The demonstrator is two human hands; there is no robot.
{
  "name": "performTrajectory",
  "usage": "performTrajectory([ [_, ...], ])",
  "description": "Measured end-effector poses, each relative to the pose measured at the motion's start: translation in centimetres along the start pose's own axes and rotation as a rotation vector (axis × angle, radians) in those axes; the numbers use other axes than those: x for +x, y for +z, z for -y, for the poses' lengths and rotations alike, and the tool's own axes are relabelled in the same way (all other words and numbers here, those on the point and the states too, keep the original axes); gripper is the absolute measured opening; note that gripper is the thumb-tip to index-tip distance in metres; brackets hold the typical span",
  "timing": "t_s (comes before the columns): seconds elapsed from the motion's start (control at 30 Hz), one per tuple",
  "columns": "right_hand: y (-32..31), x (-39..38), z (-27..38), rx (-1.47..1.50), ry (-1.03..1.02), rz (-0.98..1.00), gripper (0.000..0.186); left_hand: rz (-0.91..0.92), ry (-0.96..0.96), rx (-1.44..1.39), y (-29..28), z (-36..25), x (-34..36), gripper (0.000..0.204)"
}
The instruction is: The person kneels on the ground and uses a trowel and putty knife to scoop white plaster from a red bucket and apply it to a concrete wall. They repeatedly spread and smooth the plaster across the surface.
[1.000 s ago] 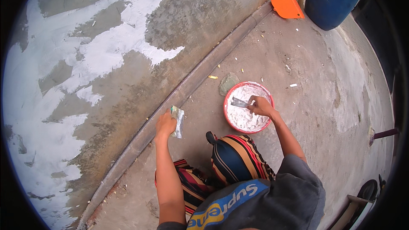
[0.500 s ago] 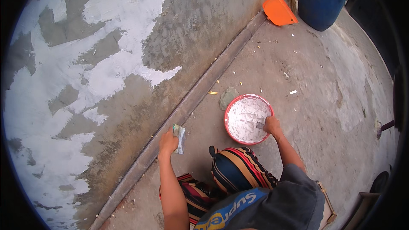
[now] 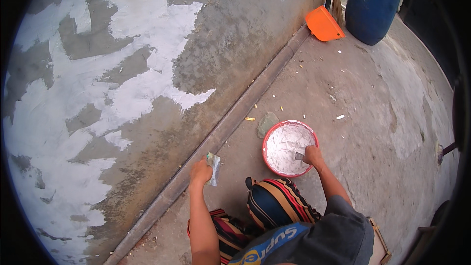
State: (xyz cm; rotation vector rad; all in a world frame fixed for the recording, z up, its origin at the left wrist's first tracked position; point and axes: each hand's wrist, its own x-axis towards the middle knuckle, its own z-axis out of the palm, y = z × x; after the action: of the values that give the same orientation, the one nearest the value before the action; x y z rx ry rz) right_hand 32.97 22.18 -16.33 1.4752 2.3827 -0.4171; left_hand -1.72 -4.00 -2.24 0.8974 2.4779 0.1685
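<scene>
My left hand [image 3: 200,171] is closed around a flat, wide scraper [image 3: 214,170] smeared with whitish paste, held over the floor beside the wall's foot. My right hand [image 3: 313,156] grips a putty knife [image 3: 299,156] at the right side of a red basin [image 3: 264,153]. White putty [image 3: 284,142] coats the basin's inside, with ridges and streaks in it. The knife's blade touches or hovers over this putty; which one, I cannot tell. To the left rises a grey wall [image 3: 147,132], partly covered with uneven white putty patches [image 3: 142,14].
A pipe-like ledge [image 3: 221,135] runs along the wall's foot. An orange dustpan [image 3: 324,23], a broom [image 3: 336,2] and a blue barrel [image 3: 373,7] stand at the far right. A flat stone-like patch [image 3: 267,123] lies by the basin, and small scraps dot the concrete floor [image 3: 363,132].
The whole view has shifted, so the scene sits slightly lower and farther right. Both hands keep their tools, and the right hand remains at the basin.
</scene>
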Motion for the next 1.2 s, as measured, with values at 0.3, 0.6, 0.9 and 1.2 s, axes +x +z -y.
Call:
performTrajectory([
  [0.3,2.3,0.4,0.2,0.139,0.009,0.011,0.025,0.008,-0.002,0.002,-0.5,-0.4,-0.4,0.056],
  [0.6,5.0,1.0,-0.2,0.295,-0.049,-0.097,0.018,0.007,0.006,0.002,0.0,-0.2,0.0,0.053],
  [0.9,7.8,2.1,-0.3,0.536,-0.118,-0.185,0.023,0.007,0.011,0.000,0.1,-0.6,-0.3,0.051],
  [1.2,5.3,1.2,0.6,0.733,-0.028,-0.082,0.024,0.030,-0.025,-0.009,-0.5,-1.0,-0.9,0.048],
])
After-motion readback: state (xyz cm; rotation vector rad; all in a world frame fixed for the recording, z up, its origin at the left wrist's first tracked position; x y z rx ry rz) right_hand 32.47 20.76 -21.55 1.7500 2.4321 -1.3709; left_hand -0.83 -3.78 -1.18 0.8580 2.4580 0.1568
